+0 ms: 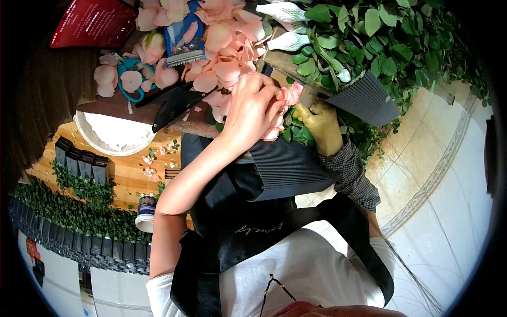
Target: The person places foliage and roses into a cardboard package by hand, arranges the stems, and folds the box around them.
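Note:
My left hand is bare, its fingertips pinched at the edge of a pink rose. My right hand wears a yellowish glove and a checked sleeve. It is closed around the rose just below the bloom; the stem is mostly hidden. Below the hands are another pink bloom, partly covered by my left hand, and green leaves. Loose pink petals are heaped beyond my left hand. A black corrugated sheet lies below the hands, with a second dark corrugated piece to the right.
Leafy stems fill the upper right, beside white net-covered buds. Left of the petals are blue-handled scissors, a blue toothed tool and a black tool. A white bucket stands lower left, above dark-wrapped leafy bundles.

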`<state>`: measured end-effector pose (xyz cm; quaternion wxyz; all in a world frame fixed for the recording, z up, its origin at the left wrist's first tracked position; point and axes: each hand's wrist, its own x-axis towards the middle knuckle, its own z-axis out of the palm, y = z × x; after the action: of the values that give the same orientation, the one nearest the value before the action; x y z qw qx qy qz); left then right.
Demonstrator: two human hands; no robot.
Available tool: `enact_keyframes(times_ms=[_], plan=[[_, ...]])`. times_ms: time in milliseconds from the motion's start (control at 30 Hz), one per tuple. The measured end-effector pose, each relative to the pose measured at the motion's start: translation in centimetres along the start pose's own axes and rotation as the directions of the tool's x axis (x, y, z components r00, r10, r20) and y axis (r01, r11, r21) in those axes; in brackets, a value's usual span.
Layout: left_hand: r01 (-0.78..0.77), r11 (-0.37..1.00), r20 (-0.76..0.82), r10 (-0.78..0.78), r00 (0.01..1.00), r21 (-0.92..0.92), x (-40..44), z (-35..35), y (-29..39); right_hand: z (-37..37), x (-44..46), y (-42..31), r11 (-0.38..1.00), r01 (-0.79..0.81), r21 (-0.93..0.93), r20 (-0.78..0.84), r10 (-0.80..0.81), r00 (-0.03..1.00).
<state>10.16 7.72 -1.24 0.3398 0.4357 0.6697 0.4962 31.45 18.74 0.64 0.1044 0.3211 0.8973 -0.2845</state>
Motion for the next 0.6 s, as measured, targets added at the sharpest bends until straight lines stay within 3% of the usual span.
enact_keyframes(times_ms=[100, 200, 267, 333, 400, 600], plan=[[-0.020, 1.000, 0.021, 0.019, 1.000, 0.006, 0.0, -0.6, 0.1, -0.1, 0.1, -0.5, 0.988, -0.110, 0.112, 0.018, 0.108, 0.994], [-0.019, 0.996, -0.050, 0.024, 0.998, 0.090, -0.3, -1.3, 0.1, -0.6, 0.4, -0.9, 0.999, -0.011, 0.031, -0.026, 0.012, 1.000], [0.042, 0.969, -0.137, -0.009, 0.991, 0.242, -0.2, -1.9, 0.6, -0.7, 0.5, -1.0, 1.000, -0.031, 0.005, -0.001, 0.031, 1.000], [0.039, 0.959, -0.138, 0.000, 0.990, 0.282, -0.3, -1.8, 0.4, -0.5, 0.5, -1.0, 1.000, -0.016, -0.017, -0.012, 0.016, 1.000], [-0.048, 0.980, -0.135, 0.075, 0.988, 0.193, -0.2, -1.3, 0.0, -0.3, 0.4, -0.8, 0.999, 0.006, -0.032, -0.029, -0.007, 1.000], [-0.063, 0.981, -0.087, 0.081, 0.993, 0.185, -0.5, -0.8, 0.0, -0.7, 0.6, -1.1, 0.996, -0.016, 0.086, -0.036, 0.019, 0.999]])
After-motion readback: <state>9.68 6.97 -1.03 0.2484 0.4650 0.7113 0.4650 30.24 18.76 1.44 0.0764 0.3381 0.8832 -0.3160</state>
